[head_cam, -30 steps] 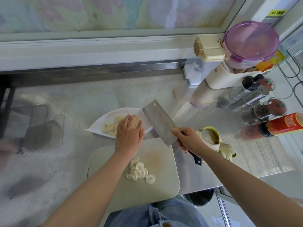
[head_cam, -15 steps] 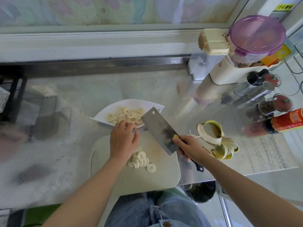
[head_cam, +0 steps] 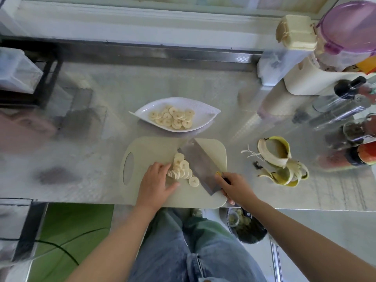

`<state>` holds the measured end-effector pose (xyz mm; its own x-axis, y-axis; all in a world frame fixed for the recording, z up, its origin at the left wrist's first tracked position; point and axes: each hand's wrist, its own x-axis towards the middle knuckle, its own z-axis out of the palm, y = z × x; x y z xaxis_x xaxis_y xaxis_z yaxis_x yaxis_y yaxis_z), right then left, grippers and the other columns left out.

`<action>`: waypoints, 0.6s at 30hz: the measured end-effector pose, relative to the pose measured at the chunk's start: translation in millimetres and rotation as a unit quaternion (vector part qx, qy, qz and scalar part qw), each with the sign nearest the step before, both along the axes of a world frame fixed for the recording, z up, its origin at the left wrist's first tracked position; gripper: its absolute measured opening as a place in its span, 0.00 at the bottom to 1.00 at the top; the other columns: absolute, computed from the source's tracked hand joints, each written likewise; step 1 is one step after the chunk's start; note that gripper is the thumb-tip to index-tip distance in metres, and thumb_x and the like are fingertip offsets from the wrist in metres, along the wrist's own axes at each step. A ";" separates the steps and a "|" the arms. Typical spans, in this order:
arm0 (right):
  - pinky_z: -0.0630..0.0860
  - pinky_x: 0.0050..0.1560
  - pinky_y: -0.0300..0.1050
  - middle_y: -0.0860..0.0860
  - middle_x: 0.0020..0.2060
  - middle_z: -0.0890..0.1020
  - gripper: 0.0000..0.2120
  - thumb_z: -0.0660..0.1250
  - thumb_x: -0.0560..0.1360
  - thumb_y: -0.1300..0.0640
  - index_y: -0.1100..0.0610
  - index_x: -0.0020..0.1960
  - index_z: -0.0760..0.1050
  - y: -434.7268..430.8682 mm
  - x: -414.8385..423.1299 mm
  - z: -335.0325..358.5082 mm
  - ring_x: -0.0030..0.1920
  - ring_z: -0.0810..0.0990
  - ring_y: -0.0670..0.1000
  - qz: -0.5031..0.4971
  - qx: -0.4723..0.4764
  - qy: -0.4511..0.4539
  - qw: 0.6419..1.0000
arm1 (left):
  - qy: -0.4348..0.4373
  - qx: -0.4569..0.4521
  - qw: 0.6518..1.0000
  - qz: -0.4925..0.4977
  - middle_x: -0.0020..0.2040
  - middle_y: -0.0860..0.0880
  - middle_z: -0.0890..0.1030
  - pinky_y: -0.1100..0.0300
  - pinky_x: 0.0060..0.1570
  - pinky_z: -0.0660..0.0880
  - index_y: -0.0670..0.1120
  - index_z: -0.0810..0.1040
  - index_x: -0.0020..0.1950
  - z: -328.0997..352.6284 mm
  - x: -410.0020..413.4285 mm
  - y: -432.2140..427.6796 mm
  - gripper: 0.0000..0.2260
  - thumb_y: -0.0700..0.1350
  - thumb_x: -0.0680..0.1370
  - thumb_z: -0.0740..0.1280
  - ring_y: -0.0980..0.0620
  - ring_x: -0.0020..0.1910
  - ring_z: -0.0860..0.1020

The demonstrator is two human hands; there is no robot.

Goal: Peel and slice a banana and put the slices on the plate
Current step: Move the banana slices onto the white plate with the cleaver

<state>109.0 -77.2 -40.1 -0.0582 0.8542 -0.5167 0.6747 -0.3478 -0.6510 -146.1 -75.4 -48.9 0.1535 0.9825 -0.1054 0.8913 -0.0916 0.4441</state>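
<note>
A white leaf-shaped plate [head_cam: 205, 113] at the middle of the steel counter holds several banana slices [head_cam: 173, 118]. In front of it lies a pale cutting board [head_cam: 150, 148] with a row of more slices [head_cam: 182, 168]. My left hand [head_cam: 155, 183] rests on the board, its fingertips against the left side of that row. My right hand [head_cam: 236, 187] grips the handle of a cleaver [head_cam: 200, 164], whose blade lies flat on the board against the right side of the slices.
An empty banana peel [head_cam: 279, 159] lies right of the board. Bottles, shakers and a red-labelled bottle [head_cam: 358, 155] crowd the right edge, with lidded containers [head_cam: 350, 31] behind them. The board's front edge overhangs the counter above my knees.
My left hand came back from the plate to the slices on the board. The cleaver dropped from raised over the plate to flat on the board beside the slices.
</note>
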 end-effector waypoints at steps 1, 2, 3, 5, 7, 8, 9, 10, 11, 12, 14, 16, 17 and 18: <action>0.71 0.31 0.43 0.51 0.22 0.74 0.22 0.59 0.80 0.48 0.61 0.34 0.72 0.3 -2.9 -0.2 0.21 0.71 0.47 0.008 0.003 -0.006 1.000 | -0.023 -0.013 0.999 0.022 0.48 0.45 0.76 0.57 0.44 0.74 0.40 0.77 0.61 1.7 2.7 -0.5 0.25 0.51 0.69 0.74 0.45 0.45 0.77; 0.71 0.31 0.42 0.49 0.21 0.74 0.22 0.59 0.80 0.48 0.60 0.33 0.72 0.8 -6.1 0.1 0.20 0.70 0.45 0.014 0.008 -0.006 1.000 | -0.040 -0.023 0.998 0.040 0.49 0.44 0.76 0.59 0.45 0.72 0.40 0.77 0.61 3.9 5.3 -0.7 0.23 0.48 0.69 0.75 0.45 0.45 0.77; 0.71 0.31 0.41 0.48 0.21 0.74 0.22 0.58 0.80 0.47 0.60 0.33 0.72 1.5 -9.3 -0.2 0.20 0.70 0.44 0.020 0.013 -0.004 1.000 | -0.051 -0.030 0.997 0.054 0.50 0.45 0.76 0.61 0.46 0.70 0.40 0.77 0.62 6.3 7.8 -0.7 0.22 0.46 0.70 0.75 0.46 0.46 0.77; 0.72 0.31 0.38 0.49 0.21 0.74 0.23 0.58 0.80 0.47 0.63 0.36 0.73 3.0 -15.0 -0.7 0.20 0.71 0.46 0.025 0.013 0.004 1.000 | -0.063 -0.034 0.995 0.075 0.50 0.45 0.76 0.63 0.47 0.68 0.41 0.77 0.62 9.2 12.4 -0.1 0.20 0.45 0.72 0.74 0.47 0.47 0.77; 0.73 0.29 0.37 0.51 0.22 0.76 0.23 0.58 0.80 0.46 0.64 0.38 0.74 4.5 -19.1 -0.1 0.20 0.73 0.48 0.025 -0.001 0.015 1.000 | -0.076 -0.034 0.991 0.101 0.50 0.46 0.76 0.63 0.47 0.67 0.42 0.78 0.61 10.2 16.6 1.3 0.18 0.44 0.72 0.74 0.48 0.46 0.76; 0.73 0.29 0.37 0.53 0.23 0.76 0.23 0.58 0.79 0.45 0.64 0.39 0.74 5.1 -20.6 0.4 0.21 0.73 0.49 0.022 -0.009 0.023 0.999 | -0.081 -0.033 0.990 0.113 0.49 0.46 0.76 0.64 0.46 0.67 0.42 0.78 0.60 10.3 18.7 2.1 0.17 0.44 0.72 0.74 0.49 0.45 0.76; 0.74 0.28 0.38 0.53 0.24 0.77 0.23 0.58 0.79 0.45 0.64 0.39 0.74 5.9 -21.5 1.2 0.21 0.74 0.50 0.018 -0.018 0.033 0.999 | -0.087 -0.031 0.988 0.123 0.49 0.46 0.76 0.65 0.46 0.66 0.42 0.78 0.60 10.4 20.8 3.1 0.17 0.44 0.73 0.73 0.50 0.44 0.75; 0.75 0.28 0.40 0.53 0.25 0.77 0.22 0.59 0.79 0.45 0.64 0.40 0.74 6.6 -22.1 2.5 0.22 0.74 0.51 0.014 -0.028 0.045 0.999 | -0.095 -0.029 0.986 0.132 0.49 0.46 0.76 0.67 0.45 0.65 0.42 0.78 0.60 11.2 23.1 4.3 0.17 0.44 0.73 0.73 0.52 0.43 0.74; 0.77 0.28 0.42 0.53 0.26 0.77 0.22 0.59 0.79 0.45 0.64 0.41 0.74 7.3 -22.2 3.6 0.22 0.74 0.52 0.010 -0.039 0.057 0.998 | -0.104 -0.026 0.985 0.138 0.50 0.46 0.76 0.69 0.45 0.64 0.42 0.78 0.60 12.2 25.4 5.6 0.17 0.43 0.73 0.73 0.54 0.43 0.73; 0.77 0.29 0.45 0.51 0.26 0.77 0.22 0.60 0.79 0.45 0.65 0.42 0.75 7.9 -21.8 4.5 0.23 0.74 0.52 0.008 -0.051 0.070 0.996 | -0.113 -0.026 0.983 0.142 0.51 0.46 0.76 0.70 0.45 0.63 0.42 0.78 0.61 13.6 27.8 7.0 0.17 0.43 0.73 0.73 0.55 0.43 0.72; 0.77 0.30 0.48 0.50 0.25 0.77 0.22 0.60 0.79 0.45 0.65 0.43 0.75 8.7 -20.1 4.8 0.22 0.73 0.52 0.001 -0.076 0.094 0.993 | -0.121 -0.030 0.981 0.147 0.52 0.46 0.76 0.71 0.45 0.63 0.43 0.78 0.62 16.2 31.5 10.2 0.17 0.44 0.74 0.73 0.56 0.43 0.71; 0.74 0.28 0.47 0.50 0.25 0.76 0.23 0.60 0.79 0.45 0.66 0.42 0.74 9.5 -18.0 5.4 0.21 0.71 0.51 -0.016 -0.097 0.123 0.988 | -0.125 -0.031 0.980 0.149 0.51 0.47 0.76 0.72 0.45 0.63 0.43 0.78 0.62 17.8 33.9 14.3 0.17 0.44 0.74 0.72 0.56 0.42 0.72; 0.73 0.27 0.46 0.51 0.25 0.76 0.22 0.60 0.79 0.45 0.66 0.41 0.73 10.1 -17.0 6.4 0.20 0.70 0.50 -0.026 -0.102 0.137 0.985 | -0.127 -0.031 0.980 0.150 0.51 0.48 0.75 0.72 0.45 0.63 0.44 0.78 0.62 18.7 34.7 16.6 0.17 0.45 0.74 0.72 0.56 0.42 0.72; 0.71 0.25 0.44 0.52 0.25 0.75 0.21 0.60 0.79 0.46 0.64 0.40 0.72 11.2 -15.7 8.0 0.20 0.69 0.50 -0.033 -0.104 0.149 0.983 | -0.129 -0.031 0.980 0.150 0.50 0.49 0.75 0.72 0.44 0.64 0.44 0.78 0.62 20.0 35.6 19.0 0.17 0.45 0.74 0.73 0.56 0.41 0.73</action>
